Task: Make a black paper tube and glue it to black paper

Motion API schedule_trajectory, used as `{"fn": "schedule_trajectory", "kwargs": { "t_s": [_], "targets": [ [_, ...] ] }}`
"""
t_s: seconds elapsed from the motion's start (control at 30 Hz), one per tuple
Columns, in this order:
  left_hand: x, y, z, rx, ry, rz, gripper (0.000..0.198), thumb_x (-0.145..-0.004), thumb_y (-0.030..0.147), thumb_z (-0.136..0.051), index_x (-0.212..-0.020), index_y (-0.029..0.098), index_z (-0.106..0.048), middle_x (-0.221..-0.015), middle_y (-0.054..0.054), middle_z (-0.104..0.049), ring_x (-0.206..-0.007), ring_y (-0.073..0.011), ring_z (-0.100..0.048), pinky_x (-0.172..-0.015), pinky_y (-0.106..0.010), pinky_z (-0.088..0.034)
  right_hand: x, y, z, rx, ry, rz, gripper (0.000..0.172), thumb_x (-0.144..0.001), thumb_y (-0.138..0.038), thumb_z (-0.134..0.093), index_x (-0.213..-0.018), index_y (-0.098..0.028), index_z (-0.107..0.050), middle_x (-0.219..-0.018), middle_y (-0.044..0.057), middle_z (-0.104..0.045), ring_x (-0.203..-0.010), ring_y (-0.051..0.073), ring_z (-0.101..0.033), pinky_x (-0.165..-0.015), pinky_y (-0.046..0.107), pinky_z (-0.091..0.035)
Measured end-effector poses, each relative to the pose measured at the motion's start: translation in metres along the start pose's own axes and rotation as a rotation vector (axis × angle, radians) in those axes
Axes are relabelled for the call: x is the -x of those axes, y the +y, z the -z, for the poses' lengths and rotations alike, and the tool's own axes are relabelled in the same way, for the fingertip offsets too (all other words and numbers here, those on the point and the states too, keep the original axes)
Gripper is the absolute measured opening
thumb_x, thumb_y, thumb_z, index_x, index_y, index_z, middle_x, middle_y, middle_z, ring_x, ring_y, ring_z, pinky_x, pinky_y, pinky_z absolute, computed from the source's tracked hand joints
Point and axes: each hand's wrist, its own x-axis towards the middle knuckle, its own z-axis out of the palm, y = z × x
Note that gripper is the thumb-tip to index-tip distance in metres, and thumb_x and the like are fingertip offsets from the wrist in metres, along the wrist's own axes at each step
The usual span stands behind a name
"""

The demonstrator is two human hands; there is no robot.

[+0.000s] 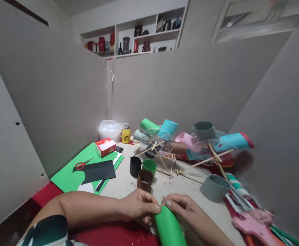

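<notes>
A roll of green paper (169, 228) lies at the bottom middle of the view, pointing toward me. My left hand (138, 205) pinches its far end from the left, thumb on top. On the right side, my right hand (183, 205) grips the same end with curled fingers. Just beyond the hands stand three short paper rings: a brown ring (144, 180), a green ring (149, 167) and a black ring (135, 166).
A wheel of wooden sticks and coloured paper cups (180, 147) stands behind. A grey ring (214, 187) sits right. Green sheets (67, 176) with black paper (98, 171), red scissors (81, 165) and a red box (105, 147) lie left. A glue bottle (125, 135) stands at the back.
</notes>
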Motion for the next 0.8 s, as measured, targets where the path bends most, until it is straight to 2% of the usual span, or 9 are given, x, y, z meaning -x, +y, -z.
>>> {"fn": "schedule_trajectory", "kwargs": {
  "t_s": [0.13, 0.2, 0.37, 0.5, 0.63, 0.8],
  "targets": [
    [0.000, -0.005, 0.004, 0.032, -0.053, 0.033, 0.053, -0.063, 0.063, -0.080, -0.068, 0.012, -0.062, -0.042, 0.003, -0.055, -0.037, -0.0081, -0.046, -0.042, -0.020, -0.035, 0.003, -0.005, -0.005, 0.067, -0.036, 0.024, 0.050, -0.079, -0.062, -0.067, -0.060, -0.017, -0.058, -0.056, -0.003, -0.042, -0.058, 0.012, -0.036, -0.056, 0.025, -0.030],
    [0.000, -0.005, 0.005, 0.037, -0.074, 0.037, 0.052, -0.067, 0.061, -0.078, -0.069, 0.013, -0.061, -0.043, 0.003, -0.056, -0.037, -0.0077, -0.046, -0.042, -0.020, -0.035, 0.004, -0.009, -0.009, 0.034, -0.052, 0.023, 0.048, -0.080, -0.060, -0.066, -0.063, -0.016, -0.061, -0.058, -0.003, -0.046, -0.058, 0.012, -0.038, -0.056, 0.025, -0.031],
    [-0.004, -0.002, 0.006, 0.036, -0.094, 0.024, 0.051, -0.072, 0.063, -0.074, -0.073, 0.013, -0.059, -0.041, 0.004, -0.054, -0.036, -0.0086, -0.046, -0.044, -0.020, -0.038, 0.005, -0.009, -0.007, -0.027, 0.041, 0.026, 0.049, -0.078, -0.063, -0.067, -0.065, -0.015, -0.064, -0.063, -0.001, -0.052, -0.060, 0.012, -0.041, -0.058, 0.025, -0.034],
    [-0.007, 0.000, 0.006, 0.035, -0.073, 0.022, 0.051, -0.073, 0.062, -0.073, -0.074, 0.014, -0.059, -0.040, 0.005, -0.051, -0.036, -0.0074, -0.043, -0.044, -0.019, -0.037, 0.003, -0.006, -0.001, -0.062, 0.085, 0.030, 0.049, -0.076, -0.063, -0.069, -0.063, -0.016, -0.063, -0.062, -0.001, -0.051, -0.060, 0.012, -0.040, -0.058, 0.025, -0.033],
    [-0.008, 0.001, 0.006, 0.038, -0.083, 0.034, 0.050, -0.072, 0.061, -0.074, -0.072, 0.013, -0.060, -0.040, 0.005, -0.052, -0.037, -0.0074, -0.044, -0.045, -0.019, -0.038, 0.002, -0.006, -0.001, -0.045, 0.057, 0.005, 0.049, -0.077, -0.060, -0.069, -0.060, -0.015, -0.063, -0.056, -0.004, -0.045, -0.056, 0.010, -0.035, -0.056, 0.025, -0.029],
    [-0.007, 0.001, 0.004, 0.057, -0.111, 0.030, 0.051, -0.071, 0.062, -0.074, -0.071, 0.014, -0.059, -0.041, 0.004, -0.053, -0.036, -0.0079, -0.045, -0.044, -0.020, -0.039, 0.005, -0.006, -0.008, -0.039, 0.049, -0.016, 0.047, -0.076, -0.059, -0.071, -0.064, -0.014, -0.067, -0.056, -0.003, -0.050, -0.056, 0.011, -0.040, -0.057, 0.025, -0.032]
  ]
}}
